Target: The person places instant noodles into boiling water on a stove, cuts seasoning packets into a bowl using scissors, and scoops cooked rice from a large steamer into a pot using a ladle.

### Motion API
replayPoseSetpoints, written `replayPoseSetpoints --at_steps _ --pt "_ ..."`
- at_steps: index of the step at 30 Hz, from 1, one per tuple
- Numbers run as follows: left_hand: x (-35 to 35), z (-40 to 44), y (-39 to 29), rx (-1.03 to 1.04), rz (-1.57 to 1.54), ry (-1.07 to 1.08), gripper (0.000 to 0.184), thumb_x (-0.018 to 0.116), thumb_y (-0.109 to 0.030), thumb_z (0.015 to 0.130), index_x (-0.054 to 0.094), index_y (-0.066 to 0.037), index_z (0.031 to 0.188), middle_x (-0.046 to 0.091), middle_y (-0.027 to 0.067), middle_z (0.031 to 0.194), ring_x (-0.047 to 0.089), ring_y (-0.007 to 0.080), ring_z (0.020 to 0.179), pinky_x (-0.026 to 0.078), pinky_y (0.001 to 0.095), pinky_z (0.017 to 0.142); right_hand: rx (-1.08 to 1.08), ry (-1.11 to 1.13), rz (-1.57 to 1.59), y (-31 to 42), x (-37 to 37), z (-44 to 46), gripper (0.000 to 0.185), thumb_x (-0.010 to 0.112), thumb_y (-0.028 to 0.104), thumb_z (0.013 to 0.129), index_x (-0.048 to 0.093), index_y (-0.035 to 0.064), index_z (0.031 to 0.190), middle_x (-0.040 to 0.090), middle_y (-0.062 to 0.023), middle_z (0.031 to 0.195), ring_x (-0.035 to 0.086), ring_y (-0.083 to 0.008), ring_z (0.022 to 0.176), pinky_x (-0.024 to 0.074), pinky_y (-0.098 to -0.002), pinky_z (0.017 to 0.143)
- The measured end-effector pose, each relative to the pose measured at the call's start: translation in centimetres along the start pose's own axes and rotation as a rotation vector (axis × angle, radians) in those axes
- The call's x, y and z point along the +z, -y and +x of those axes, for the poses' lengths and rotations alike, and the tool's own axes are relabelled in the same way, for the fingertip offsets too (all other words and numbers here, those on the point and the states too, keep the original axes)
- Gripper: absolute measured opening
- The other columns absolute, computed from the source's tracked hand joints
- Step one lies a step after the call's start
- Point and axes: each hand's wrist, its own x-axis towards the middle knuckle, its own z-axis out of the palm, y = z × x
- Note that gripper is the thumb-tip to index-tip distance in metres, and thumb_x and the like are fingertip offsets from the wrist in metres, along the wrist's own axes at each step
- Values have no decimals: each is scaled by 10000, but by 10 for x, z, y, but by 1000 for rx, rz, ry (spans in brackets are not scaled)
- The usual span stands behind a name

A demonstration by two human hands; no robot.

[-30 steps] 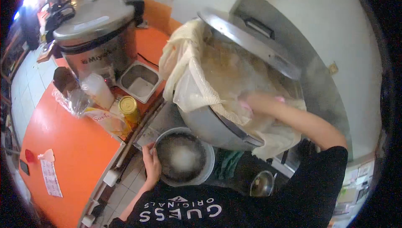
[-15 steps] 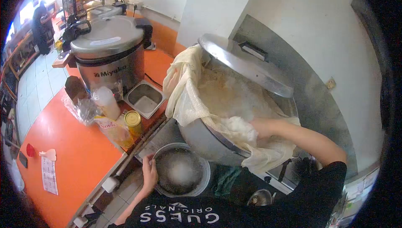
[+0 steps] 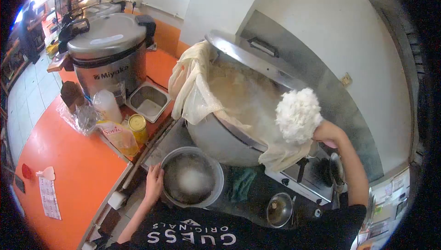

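Observation:
My right hand (image 3: 327,133) is closed around a utensil, probably a rice scoop, heaped with white cooked rice (image 3: 299,114). Only a bit of pink shows at the hand; the load hides the rest. It is raised over the right side of a big metal pot (image 3: 220,144), which is lined with cream mesh cloth (image 3: 195,84) and steaming inside. A metal lid (image 3: 250,57) leans tilted across the pot's back. Low on the left, my left hand (image 3: 154,183) grips the rim of a round plastic basin (image 3: 220,183) with a pale whitish patch at its bottom.
On the orange counter (image 3: 69,167) stand a Miyako rice cooker (image 3: 108,61), a steel tray (image 3: 149,101), a yellow-lidded tin (image 3: 138,128) and a Sovie pouch (image 3: 118,135). A stove (image 3: 303,181) and small metal bowl (image 3: 279,209) are at right. Someone (image 3: 31,34) stands far left.
My right hand has come up out of the cloth-lined pot, lifting a large heap of rice to the right. My left hand stays at the basin's rim. The view has shifted slightly.

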Motion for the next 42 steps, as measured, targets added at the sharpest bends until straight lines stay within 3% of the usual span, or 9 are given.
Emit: replayPoseSetpoints --at_steps 2,6,10,14,17,22,28,32,42 --pt "-4 -8 9 52 11 -1 302 474 -129 905 482 37 1157 528 188 963 528 305 906 411 364 812 120 -7 -128 13 -1 -23 577 651 81 693 471 27 1238 601 -137 1119 572 -198 991 468 -308 820" --pt "-26 -24 -5 -254 -145 242 294 450 -140 912 406 -1 1167 553 231 1004 547 315 978 411 377 840 -34 -185 -267 24 38 -76 404 645 37 695 572 16 1092 655 -109 918 620 -216 763 512 -333 662" --pt "-24 -39 9 -141 -204 197 269 439 -152 922 394 -11 1147 549 194 924 546 279 873 421 373 790 -233 3 -399 41 120 -99 408 612 117 758 539 20 1148 604 -160 1055 596 -308 928 463 -389 821" --pt "-39 -41 -15 -296 -245 290 263 433 -159 929 395 -19 1149 549 169 904 550 258 854 430 361 771 -136 -34 -186 53 283 -50 381 381 117 898 424 76 1274 546 -225 1124 538 -407 1031 421 -477 882" --pt "-39 -44 -6 -267 -346 329 320 436 -164 935 373 -18 1213 523 98 929 492 183 887 402 327 819 -385 -48 -67 4 374 -30 360 345 111 910 432 101 1259 531 -239 1146 534 -413 1035 427 -486 874" --pt "-40 -46 8 -286 -358 356 346 434 -190 949 360 -22 1243 518 76 924 487 149 869 411 291 809 -46 166 -312 63 307 -32 310 366 185 917 455 -28 1125 592 -287 972 591 -433 882 456 -525 801" --pt "-41 -42 5 -230 -329 313 351 441 -186 942 356 -12 1235 542 145 969 532 220 912 427 349 823 -255 275 -467 -23 385 -4 285 383 167 898 454 -54 1063 600 -298 807 587 -479 754 485 -506 679" --pt "-41 -44 3 -232 -321 339 361 447 -176 934 352 -4 1237 557 194 1042 544 253 984 420 379 866 -209 301 -523 33 373 22 309 352 171 903 468 -87 1027 589 -322 852 588 -470 785 481 -510 714" --pt "-15 -14 7 -147 -240 302 353 470 -141 907 401 3 1222 562 204 1052 542 281 1014 418 378 878 -321 1 -413 109 114 -80 222 484 141 850 536 -13 1001 628 -212 862 600 -258 762 449 -375 664"
